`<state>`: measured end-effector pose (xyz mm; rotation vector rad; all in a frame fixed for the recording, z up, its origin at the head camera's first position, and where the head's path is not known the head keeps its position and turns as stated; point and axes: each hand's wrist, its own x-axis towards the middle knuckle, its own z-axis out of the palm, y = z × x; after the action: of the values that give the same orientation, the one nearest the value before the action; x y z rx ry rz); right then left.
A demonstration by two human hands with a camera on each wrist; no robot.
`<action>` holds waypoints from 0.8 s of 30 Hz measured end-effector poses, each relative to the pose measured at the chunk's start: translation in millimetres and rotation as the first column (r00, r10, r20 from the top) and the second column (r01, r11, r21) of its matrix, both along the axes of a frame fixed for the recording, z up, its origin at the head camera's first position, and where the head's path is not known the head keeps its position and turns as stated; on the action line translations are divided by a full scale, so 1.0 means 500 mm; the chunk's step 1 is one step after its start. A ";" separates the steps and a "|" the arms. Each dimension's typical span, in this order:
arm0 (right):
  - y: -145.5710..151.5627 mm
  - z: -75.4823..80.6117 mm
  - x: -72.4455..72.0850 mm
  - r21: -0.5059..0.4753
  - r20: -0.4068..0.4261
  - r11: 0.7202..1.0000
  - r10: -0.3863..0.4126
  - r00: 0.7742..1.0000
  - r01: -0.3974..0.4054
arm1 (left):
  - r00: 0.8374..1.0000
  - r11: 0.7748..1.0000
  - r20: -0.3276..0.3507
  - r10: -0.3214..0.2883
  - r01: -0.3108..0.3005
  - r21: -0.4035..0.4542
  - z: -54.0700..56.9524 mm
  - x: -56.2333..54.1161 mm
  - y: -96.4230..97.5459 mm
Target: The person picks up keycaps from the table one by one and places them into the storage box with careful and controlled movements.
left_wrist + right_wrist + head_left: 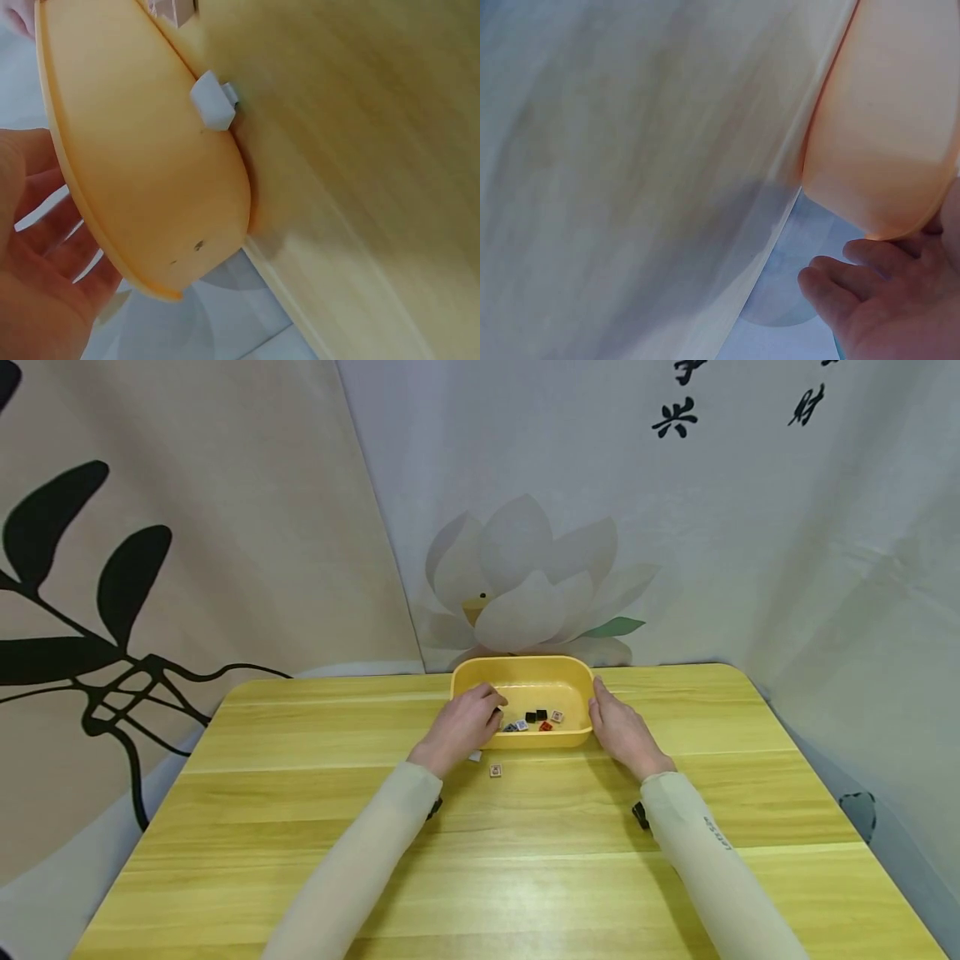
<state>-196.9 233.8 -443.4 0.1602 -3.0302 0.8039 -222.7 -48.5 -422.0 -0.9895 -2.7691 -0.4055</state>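
Note:
A yellow plastic tray sits at the table's far edge, with several small cubes inside, among them black cubes, a red cube and a white cube. Over its left front rim reaches my left hand, its fingers inside the tray and loosely bent. In the left wrist view these fingers are spread, with nothing seen between them. My right hand holds the tray's right rim; the right wrist view shows its fingers against the outer corner. The left fingertips are partly hidden.
In front of the tray, a pale marked cube and a whitish piece lie on the wooden table. Behind the table hangs a printed cloth, close to the tray's back side.

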 end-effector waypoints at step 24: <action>-0.003 0.009 0.001 0.005 0.012 1.000 0.008 1.000 -0.008 | 0.985 0.993 -0.138 -0.104 0.110 0.037 -0.001 0.083 -0.041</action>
<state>-196.2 232.5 -439.1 0.1679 -3.0449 0.8004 -181.1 -69.0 -422.4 -1.1153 -2.5831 -0.3979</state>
